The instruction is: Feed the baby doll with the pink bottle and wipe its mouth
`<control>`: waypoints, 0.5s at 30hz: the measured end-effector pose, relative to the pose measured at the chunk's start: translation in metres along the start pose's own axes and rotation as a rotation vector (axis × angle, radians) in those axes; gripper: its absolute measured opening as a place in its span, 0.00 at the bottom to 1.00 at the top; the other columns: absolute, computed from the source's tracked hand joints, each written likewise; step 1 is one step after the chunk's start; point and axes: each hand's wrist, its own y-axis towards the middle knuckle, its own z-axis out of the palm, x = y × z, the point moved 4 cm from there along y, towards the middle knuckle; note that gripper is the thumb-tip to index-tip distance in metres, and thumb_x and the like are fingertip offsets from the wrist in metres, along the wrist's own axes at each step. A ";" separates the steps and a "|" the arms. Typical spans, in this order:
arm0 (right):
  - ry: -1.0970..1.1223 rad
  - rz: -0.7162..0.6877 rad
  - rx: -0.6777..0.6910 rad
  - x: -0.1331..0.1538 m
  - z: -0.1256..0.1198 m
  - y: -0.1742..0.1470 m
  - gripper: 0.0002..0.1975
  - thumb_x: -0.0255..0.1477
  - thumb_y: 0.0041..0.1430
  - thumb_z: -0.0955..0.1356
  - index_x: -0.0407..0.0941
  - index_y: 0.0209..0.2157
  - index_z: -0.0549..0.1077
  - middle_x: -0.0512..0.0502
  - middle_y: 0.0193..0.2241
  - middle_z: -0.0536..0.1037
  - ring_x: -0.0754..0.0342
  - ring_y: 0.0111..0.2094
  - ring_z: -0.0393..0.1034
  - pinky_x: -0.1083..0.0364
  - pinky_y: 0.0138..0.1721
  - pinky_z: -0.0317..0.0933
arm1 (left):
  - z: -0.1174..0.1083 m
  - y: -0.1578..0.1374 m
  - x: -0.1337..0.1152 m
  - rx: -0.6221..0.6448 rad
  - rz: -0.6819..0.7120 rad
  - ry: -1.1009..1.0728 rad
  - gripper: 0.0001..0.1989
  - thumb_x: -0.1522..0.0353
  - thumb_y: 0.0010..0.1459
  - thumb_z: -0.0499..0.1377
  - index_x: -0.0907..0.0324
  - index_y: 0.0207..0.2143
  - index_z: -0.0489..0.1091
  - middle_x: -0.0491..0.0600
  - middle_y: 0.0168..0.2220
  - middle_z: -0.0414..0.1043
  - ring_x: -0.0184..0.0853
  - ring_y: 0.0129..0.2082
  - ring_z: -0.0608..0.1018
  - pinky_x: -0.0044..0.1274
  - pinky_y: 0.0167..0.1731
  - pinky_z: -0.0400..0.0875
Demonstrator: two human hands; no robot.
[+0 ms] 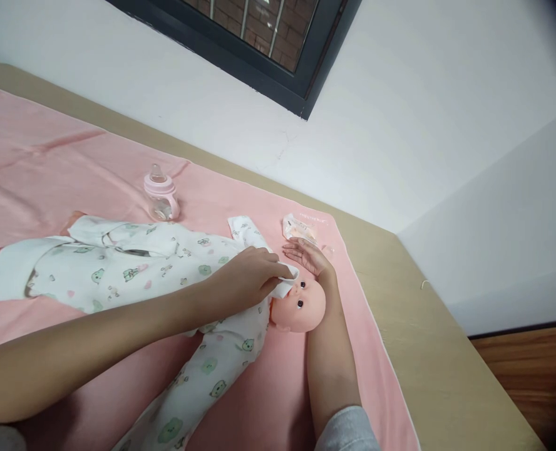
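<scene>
A baby doll [306,307] in a white suit with green animal prints [165,250] lies on its back on a pink blanket [94,156]. My left hand [250,275] reaches across its chest and pinches a folded white tissue [285,285] against the doll's mouth and chin. Curving around the top of the bald head, my right forearm touches or nearly touches it. My right hand [306,254] rests beyond the head, fingers stretched out, with nothing in it. Just past those fingers lies a small printed soft packet [299,227].
A baby bottle [161,195] with pink collar and handle stands on the blanket beyond the doll's legs. A small clear object [327,249] lies near my right wrist. The wooden tabletop [400,300] borders the blanket; a white wall and a dark-framed window [301,94] rise behind.
</scene>
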 end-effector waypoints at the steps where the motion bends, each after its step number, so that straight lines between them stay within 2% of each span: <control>1: -0.001 -0.002 -0.004 0.000 0.000 0.000 0.12 0.36 0.60 0.68 0.45 0.43 0.72 0.42 0.42 0.81 0.50 0.45 0.76 0.45 0.59 0.63 | 0.000 -0.001 -0.001 0.005 0.004 -0.022 0.17 0.79 0.60 0.51 0.54 0.41 0.76 0.46 0.28 0.69 0.35 0.32 0.70 0.27 0.36 0.61; 6: 0.005 -0.021 0.023 -0.003 -0.003 0.002 0.13 0.36 0.60 0.67 0.44 0.44 0.72 0.42 0.41 0.81 0.51 0.45 0.77 0.46 0.58 0.64 | 0.004 -0.002 -0.002 0.041 0.022 -0.068 0.16 0.77 0.60 0.51 0.55 0.38 0.76 0.46 0.28 0.69 0.36 0.33 0.71 0.26 0.35 0.60; 15: 0.012 -0.025 0.027 -0.006 -0.007 0.006 0.14 0.37 0.61 0.67 0.43 0.45 0.72 0.40 0.41 0.81 0.51 0.45 0.77 0.46 0.58 0.64 | 0.002 0.000 -0.001 0.024 -0.020 -0.089 0.16 0.78 0.60 0.52 0.56 0.42 0.76 0.46 0.28 0.69 0.35 0.32 0.71 0.26 0.36 0.61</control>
